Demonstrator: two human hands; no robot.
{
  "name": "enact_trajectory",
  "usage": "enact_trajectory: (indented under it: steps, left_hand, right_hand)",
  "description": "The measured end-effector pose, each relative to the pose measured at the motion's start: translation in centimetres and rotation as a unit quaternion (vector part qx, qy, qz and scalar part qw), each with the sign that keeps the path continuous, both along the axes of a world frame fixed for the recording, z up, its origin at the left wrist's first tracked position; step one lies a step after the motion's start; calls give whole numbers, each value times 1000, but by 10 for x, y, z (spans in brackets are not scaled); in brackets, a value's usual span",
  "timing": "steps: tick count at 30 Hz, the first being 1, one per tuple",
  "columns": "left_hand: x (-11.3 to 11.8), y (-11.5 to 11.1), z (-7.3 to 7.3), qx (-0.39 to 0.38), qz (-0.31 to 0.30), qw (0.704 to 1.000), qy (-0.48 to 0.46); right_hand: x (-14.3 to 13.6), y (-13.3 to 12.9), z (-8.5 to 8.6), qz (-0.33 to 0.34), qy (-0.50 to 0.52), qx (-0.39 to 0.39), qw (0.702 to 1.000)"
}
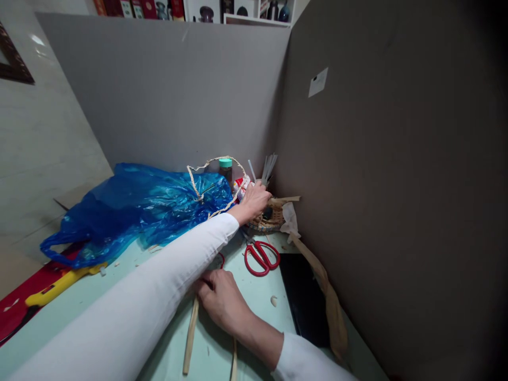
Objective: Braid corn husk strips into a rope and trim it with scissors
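Observation:
My left hand (pixel 254 202) reaches over the small woven basket (pixel 265 226), its fingers curled together at the near end of a pale strip (pixel 291 199); whether they hold it is unclear. Nearer to me, my right hand (pixel 223 300) is closed low over the table, partly behind my left forearm. A flat tan strip (pixel 190 338) runs down from its fingers, and another strip (pixel 234 362) shows below the wrist. Red-handled scissors (pixel 262 258) lie between the right hand and the basket. A braided loop (pixel 216 159) stands beside the left hand.
A blue plastic bag (pixel 135 206) fills the back left, with a green-lidded jar (pixel 225 168) behind. A yellow cutter (pixel 65 286) lies left. On the right are a black flat object (pixel 305 304) and a long tan strip (pixel 327 299). Grey panels (pixel 190 95) enclose the table.

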State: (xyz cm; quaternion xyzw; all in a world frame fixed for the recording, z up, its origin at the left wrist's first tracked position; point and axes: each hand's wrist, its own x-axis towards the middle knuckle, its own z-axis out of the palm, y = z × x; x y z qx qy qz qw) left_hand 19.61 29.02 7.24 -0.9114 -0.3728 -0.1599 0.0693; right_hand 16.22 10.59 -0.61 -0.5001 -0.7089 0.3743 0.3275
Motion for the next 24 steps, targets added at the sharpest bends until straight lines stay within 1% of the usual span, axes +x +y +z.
enact_trajectory:
  steps: [4,8,11,13,16,19,22,23,24]
  left_hand:
    - [-6,4,3,-62,-3,997,-37]
    - [-15,11,4,-132,-3,987,-92]
    - [-22,10,4,-190,-4,975,-119]
    - [-27,7,3,-211,-5,968,-135]
    - [-33,-3,5,-200,-12,965,-171]
    - [-45,-19,10,-152,-9,961,-231]
    - [-71,-40,13,-118,22,949,-292]
    - [-83,-47,12,-117,38,942,-311]
    - [-97,-55,11,-135,54,931,-335]
  right_hand:
    - [0,-1,3,-6,-14,-1,1000]
    - [0,-2,4,-13,-19,-4,1000]
    - [0,-2,3,-11,-10,-2,1000]
    - [0,-2,2,-9,-10,-3,1000]
    - [1,-1,2,-7,-6,2,1000]
    - [2,0,2,-6,1,9,1000]
    - [3,0,1,2,10,1,1000]
    - [3,0,0,6,12,-3,1000]
    - [3,0,-1,10,14,-8,1000]
